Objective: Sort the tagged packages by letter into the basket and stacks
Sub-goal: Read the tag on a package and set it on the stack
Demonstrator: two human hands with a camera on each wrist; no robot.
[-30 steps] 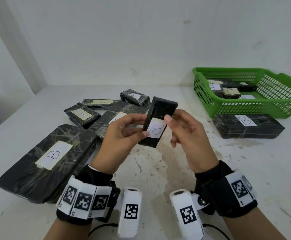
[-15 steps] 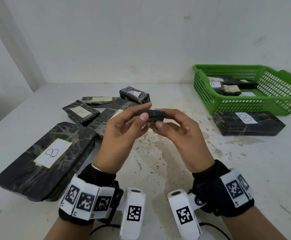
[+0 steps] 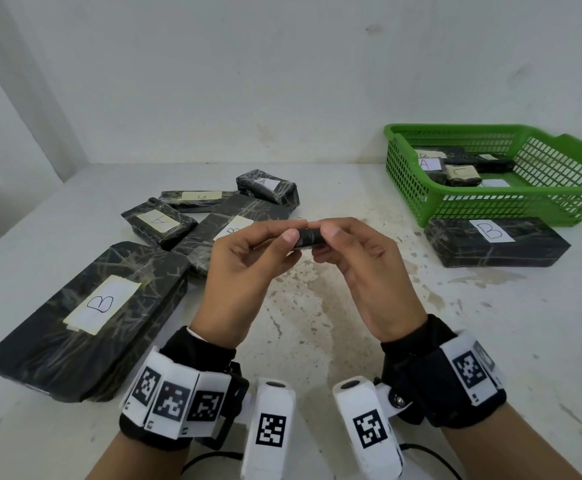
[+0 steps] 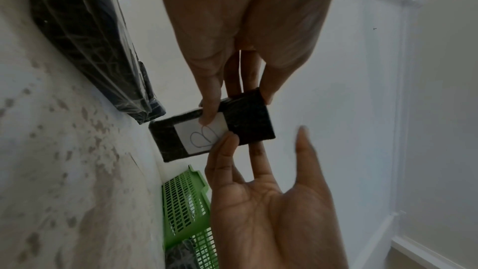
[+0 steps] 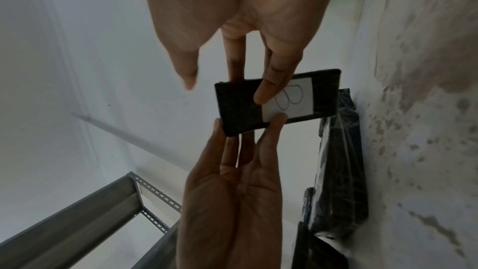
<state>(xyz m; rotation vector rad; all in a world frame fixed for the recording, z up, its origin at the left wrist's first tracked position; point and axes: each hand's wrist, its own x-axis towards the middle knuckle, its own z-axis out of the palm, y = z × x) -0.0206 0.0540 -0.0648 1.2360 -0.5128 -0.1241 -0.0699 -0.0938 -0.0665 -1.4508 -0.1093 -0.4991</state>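
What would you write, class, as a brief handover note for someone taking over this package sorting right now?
Left hand and right hand both pinch one small black wrapped package tagged B above the stained white table.
Done: several tagged packages lie in the green plastic basket; one long B package lies in front of it.
Left: place the held one; sort the pile at left, including the large flat B package.

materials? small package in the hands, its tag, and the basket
Small package: matte black, slightly fuzzy surface, possibly felt or foam; unwrapped, unlike the film-wrapped ones on the table.
Tag: plain white paper, a handwritten pen "B".
Basket: glossy green moulded plastic, lattice walls.
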